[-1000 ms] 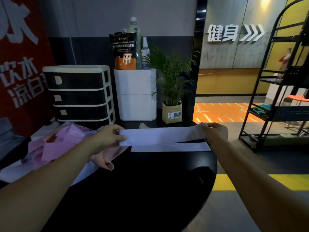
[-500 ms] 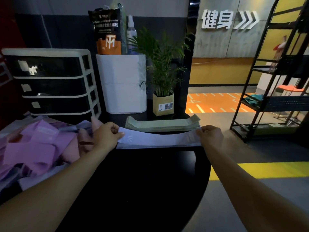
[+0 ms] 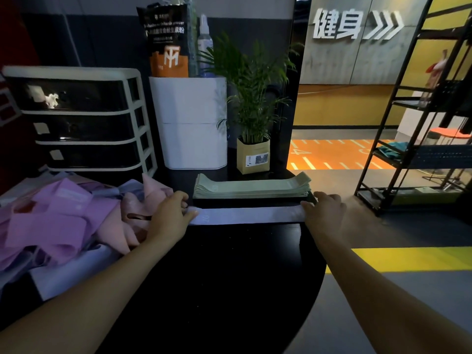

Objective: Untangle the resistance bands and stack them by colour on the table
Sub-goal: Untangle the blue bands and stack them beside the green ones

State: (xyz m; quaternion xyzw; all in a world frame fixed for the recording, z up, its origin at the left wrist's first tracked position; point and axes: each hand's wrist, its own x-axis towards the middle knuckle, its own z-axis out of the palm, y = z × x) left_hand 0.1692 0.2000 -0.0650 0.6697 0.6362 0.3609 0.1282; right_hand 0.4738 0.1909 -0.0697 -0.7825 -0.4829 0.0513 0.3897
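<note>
A pale lavender band [image 3: 246,215] lies flat and stretched out on the black table [image 3: 229,272], just in front of a neat stack of green bands [image 3: 251,187]. My left hand [image 3: 169,216] rests on the band's left end with the thumb laid flat on it. My right hand [image 3: 323,210] presses down on its right end, fingers fairly straight. A tangled heap of pink, purple and lavender bands [image 3: 61,221] covers the table's left side, touching my left wrist.
At the back stand a drawer unit [image 3: 79,118], a white box [image 3: 195,123] with a pouch and spray bottle on top, and a potted plant [image 3: 252,154]. A black metal shelf rack [image 3: 419,118] stands on the floor to the right. The table's curved edge drops off at right.
Both hands lowered the lavender band from above the table onto its surface in front of the green stack. The grip loosened to flat fingers on the ends.
</note>
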